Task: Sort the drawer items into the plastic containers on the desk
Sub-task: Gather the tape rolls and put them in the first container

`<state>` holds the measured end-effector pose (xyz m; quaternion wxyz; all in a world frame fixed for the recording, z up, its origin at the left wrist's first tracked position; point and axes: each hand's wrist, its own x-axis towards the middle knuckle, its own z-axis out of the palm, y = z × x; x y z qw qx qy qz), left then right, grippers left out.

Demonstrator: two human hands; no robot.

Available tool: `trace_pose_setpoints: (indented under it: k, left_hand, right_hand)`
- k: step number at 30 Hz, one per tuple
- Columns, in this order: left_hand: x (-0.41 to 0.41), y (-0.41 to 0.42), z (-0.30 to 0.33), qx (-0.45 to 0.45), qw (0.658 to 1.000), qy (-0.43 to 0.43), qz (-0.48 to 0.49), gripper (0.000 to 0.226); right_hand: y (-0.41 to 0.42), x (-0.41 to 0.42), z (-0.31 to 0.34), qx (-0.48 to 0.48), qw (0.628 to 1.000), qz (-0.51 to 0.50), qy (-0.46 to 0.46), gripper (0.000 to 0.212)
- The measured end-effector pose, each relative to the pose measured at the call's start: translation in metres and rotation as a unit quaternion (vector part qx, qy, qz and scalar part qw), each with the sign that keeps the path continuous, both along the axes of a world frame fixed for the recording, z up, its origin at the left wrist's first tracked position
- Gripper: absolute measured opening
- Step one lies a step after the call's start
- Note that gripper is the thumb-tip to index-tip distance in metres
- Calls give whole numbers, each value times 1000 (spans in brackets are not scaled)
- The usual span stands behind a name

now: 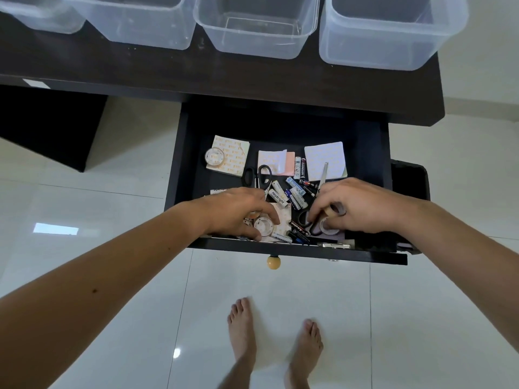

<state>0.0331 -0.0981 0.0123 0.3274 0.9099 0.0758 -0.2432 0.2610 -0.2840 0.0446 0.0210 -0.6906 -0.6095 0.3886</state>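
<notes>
Drawer of dark wood stands pulled out under my desk, its round pale knob at the front. Along the back, from the left: a clear tape roll lies on a cream sticky pad printed with small orange marks, then a pink pad with its top leaf curled, then a white pad.

My left hand is bent over the front left corner, fingers curled about a white tape roll; I cannot tell whether they grip it or only touch it. Black-handled scissors lie just behind it.

In the middle lies a heap of batteries, crossing one another. I can read "Heybright" on a white one, "EVEREADY" on a black one standing lengthwise by the pink pad, and "Alkaline" on a black-and-red one near the front rail.

My right hand is closed round a small tape roll, above another roll and a second pair of scissors, whose steel blades point back over the white pad.

Four clear bins stand in a row on the desk, well apart from the drawer's clutter. Glossy white tiles lie below, with my bare feet on them.
</notes>
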Motion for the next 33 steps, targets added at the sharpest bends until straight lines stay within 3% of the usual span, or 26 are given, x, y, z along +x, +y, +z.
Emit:
trace_pose_setpoints:
  k: [7,16,19,29,33]
  left_hand:
    - [-3,0,1,-4,999,-24,34,26]
    - [-1,1,6,-1,1000,-14,-21,50]
    - [0,2,5,13,999,-19,-48,47]
    - [3,5,4,57,991,11,-117,55]
    - [3,1,5,77,990,-11,-116,44]
  right_hand:
    - [5,-2,10,38,994,-87,50,19]
    - [8,-2,10,29,981,-142,132,36]
    - [9,0,9,25,983,-140,116,30]
    - [11,-7,5,18,984,-152,89,44]
    - [10,-8,4,51,978,-168,116,37]
